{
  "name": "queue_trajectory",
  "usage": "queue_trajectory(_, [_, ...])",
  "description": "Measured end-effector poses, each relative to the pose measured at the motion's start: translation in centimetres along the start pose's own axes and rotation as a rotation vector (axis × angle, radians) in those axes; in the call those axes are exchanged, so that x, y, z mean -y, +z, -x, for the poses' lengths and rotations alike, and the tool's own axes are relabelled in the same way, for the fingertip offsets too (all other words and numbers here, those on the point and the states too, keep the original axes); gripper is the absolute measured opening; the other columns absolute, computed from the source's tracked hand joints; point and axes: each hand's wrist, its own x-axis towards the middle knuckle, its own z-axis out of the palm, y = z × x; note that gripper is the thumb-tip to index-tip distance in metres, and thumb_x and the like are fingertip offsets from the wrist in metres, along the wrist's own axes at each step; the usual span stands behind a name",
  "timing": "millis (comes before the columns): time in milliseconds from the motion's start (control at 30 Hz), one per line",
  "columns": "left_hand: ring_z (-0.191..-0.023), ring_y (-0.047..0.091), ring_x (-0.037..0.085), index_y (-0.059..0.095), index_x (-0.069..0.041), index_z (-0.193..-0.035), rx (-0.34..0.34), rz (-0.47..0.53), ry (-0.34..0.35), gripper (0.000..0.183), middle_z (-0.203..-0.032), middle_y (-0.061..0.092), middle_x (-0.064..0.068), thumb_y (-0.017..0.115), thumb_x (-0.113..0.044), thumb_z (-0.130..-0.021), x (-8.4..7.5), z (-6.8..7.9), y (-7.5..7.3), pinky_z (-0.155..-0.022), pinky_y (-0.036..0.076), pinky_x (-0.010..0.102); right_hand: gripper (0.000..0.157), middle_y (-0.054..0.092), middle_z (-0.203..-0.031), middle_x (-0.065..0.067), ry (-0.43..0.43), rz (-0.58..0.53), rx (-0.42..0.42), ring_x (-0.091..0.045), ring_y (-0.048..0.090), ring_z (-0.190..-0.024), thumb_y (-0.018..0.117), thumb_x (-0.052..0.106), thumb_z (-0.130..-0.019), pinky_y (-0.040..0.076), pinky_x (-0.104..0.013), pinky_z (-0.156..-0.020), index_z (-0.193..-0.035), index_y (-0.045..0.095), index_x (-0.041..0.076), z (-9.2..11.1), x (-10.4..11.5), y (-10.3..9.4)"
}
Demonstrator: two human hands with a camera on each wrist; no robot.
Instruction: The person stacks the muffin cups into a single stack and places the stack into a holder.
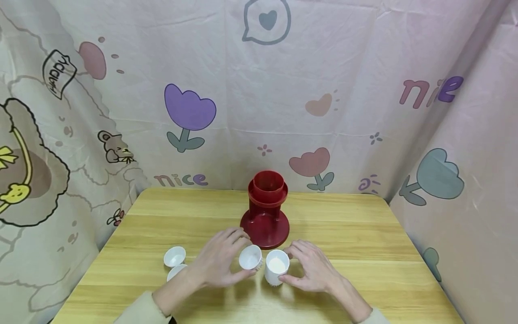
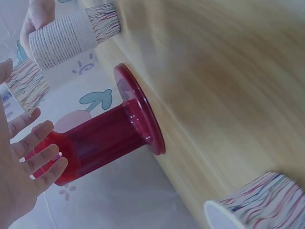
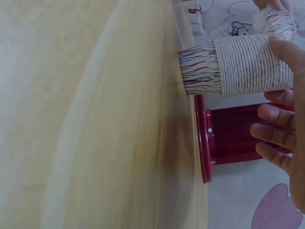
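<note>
My left hand (image 1: pixel 222 258) pinches a single paper cup (image 1: pixel 250 258) between thumb and fingers, tilted and held off the table. In the left wrist view this cup (image 2: pixel 29 86) shows wavy coloured lines on its side. Right beside it, my right hand (image 1: pixel 309 267) has thumb and index finger on either side of a stack of nested paper cups (image 1: pixel 277 265). The right wrist view shows the stack (image 3: pixel 238 67) upright, its many rims layered above one patterned cup body. The other fingers of my right hand (image 3: pixel 295 124) are spread.
Behind both hands stands a dark red cup-shaped holder (image 1: pixel 265 211) on a round base. At the left of the wooden table (image 1: pixel 332 225) are two more paper cups, one whole (image 1: pixel 175 257) and one (image 1: pixel 176 271) partly hidden by my left forearm. A printed curtain (image 1: pixel 259 112) hangs behind.
</note>
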Motion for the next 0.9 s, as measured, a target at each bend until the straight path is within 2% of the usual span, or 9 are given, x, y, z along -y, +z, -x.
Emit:
queue_trajectory(433, [-0.118,0.064,0.016,0.069,-0.023,-0.112,0.001,0.025,0.081,0.054,-0.115,0.069,-0.006,0.076,-0.068,-0.083,-0.2,-1.7,-0.7,-0.098,0.059,0.037,0.043,0.063,-0.096,0.017,0.002,-0.003,-0.005,-0.004,0.061,-0.089,0.076,0.061,-0.088,0.054,-0.023,-0.081,-0.111,0.069,0.025,-0.1,0.1,0.1])
queue_trajectory(700, [-0.115,0.065,0.016,0.07,-0.023,-0.109,-0.041,0.058,0.132,0.053,-0.111,0.07,-0.007,0.081,-0.065,-0.078,-0.6,-2.6,-0.3,-0.093,0.06,0.035,0.044,0.063,-0.096,0.018,0.017,-0.005,0.007,-0.003,0.06,-0.088,0.078,0.06,-0.086,0.052,-0.021,-0.081,-0.111,0.07,0.026,0.1,0.2,0.0])
queue_trajectory(900, [-0.116,0.064,0.016,0.069,-0.024,-0.109,-0.047,0.061,0.159,0.052,-0.111,0.069,-0.008,0.078,-0.066,-0.081,-0.7,-3.3,0.1,-0.092,0.059,0.032,0.042,0.063,-0.097,0.018,0.014,-0.015,-0.004,-0.005,0.062,-0.088,0.079,0.059,-0.086,0.052,-0.02,-0.081,-0.111,0.069,0.027,0.1,0.2,0.0])
